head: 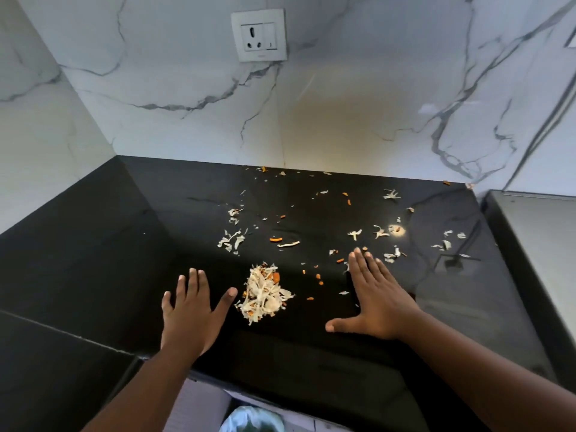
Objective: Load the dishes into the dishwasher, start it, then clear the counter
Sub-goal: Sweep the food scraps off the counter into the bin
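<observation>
- A person's left hand [190, 310] lies flat and open on the black tabletop [93, 260], fingers spread, thumb angled toward a small heap of pale vegetable shreds [263, 291] just to its right.
- The heap, mixed with a few orange bits, sits near the front edge of the tabletop, between the two hands.
- The right hand [374, 300] is also open and empty, palm down, fingers together and pointing to the far side, thumb stretched left toward the heap but apart from it.
- Scattered scraps [232, 240] of the same pale and orange matter dot the tabletop beyond and between the hands, thinning out toward the far wall.
- More loose pieces lie to the right of the right hand's fingertips, some of them just beside the fingers.
- A white marble-patterned wall [343, 104] with grey veins rises behind the tabletop and carries a white socket plate [258, 35] high at centre.
- Below the near edge of the tabletop, a pale bag-lined opening [252, 419] shows at the bottom of the view, blurred; what it is cannot be told.
</observation>
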Available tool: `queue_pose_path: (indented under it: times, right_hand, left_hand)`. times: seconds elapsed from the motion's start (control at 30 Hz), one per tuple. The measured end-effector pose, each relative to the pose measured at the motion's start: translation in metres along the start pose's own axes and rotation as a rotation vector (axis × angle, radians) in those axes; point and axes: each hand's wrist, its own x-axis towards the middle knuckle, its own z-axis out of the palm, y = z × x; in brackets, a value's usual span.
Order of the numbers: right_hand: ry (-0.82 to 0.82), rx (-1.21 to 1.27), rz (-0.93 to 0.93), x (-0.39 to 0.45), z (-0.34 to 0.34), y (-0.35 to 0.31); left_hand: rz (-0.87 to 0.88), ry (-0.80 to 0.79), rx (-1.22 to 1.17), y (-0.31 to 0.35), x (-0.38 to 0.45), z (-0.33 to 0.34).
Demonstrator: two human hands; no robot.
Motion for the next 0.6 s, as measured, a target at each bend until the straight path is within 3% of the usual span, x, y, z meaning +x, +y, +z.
queue_pose_path:
  times: [0.13,0.3,0.6]
  right_hand:
    - [-0.061,-0.117,-0.228,0.024,-0.006,-0.008]
    - [-0.053,-0.150,-0.338,0.052,0.001,-0.047]
    - [0.029,0.018,-0.213,0.084,0.013,-0.101]
  left_hand:
    - [-0.004,-0.003,-0.010,0.001,0.000,-0.001]
    - [-0.008,-0.015,-0.022,0.002,0.000,-0.002]
    - [-0.012,-0.032,-0.017,0.002,0.000,-0.003]
